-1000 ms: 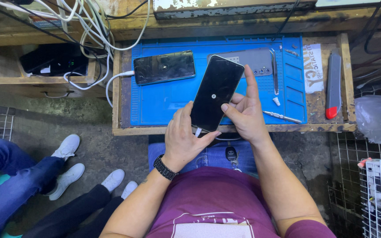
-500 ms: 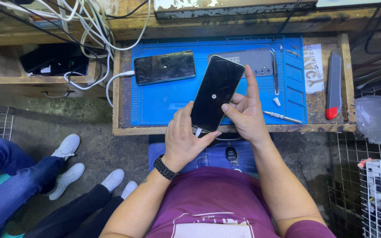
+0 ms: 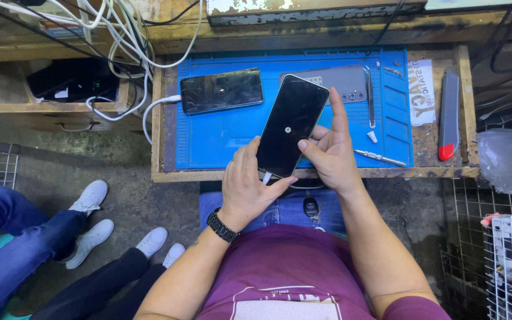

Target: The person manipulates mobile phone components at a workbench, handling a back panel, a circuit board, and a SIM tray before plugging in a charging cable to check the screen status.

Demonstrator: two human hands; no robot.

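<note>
A black smartphone (image 3: 291, 125) is held tilted above the near edge of a blue work mat (image 3: 220, 142), its dark screen facing up with a small pale mark at its middle. The left hand (image 3: 247, 186) cups the phone's lower end from below and from the left, fingers curled along the left edge and thumb lying against the bottom corner, where a white cable plug (image 3: 266, 177) sticks out. The right hand (image 3: 330, 151) grips the phone's right edge, its forefinger stretched up along that side and its thumb tip resting on the glass near the edge. A black wristwatch (image 3: 220, 225) sits on the left wrist. On the mat, just left of the held phone, lies a second phone (image 3: 221, 90) plugged into a white cable; to the right lie tweezers (image 3: 370, 95) and a small screwdriver (image 3: 379, 157).
</note>
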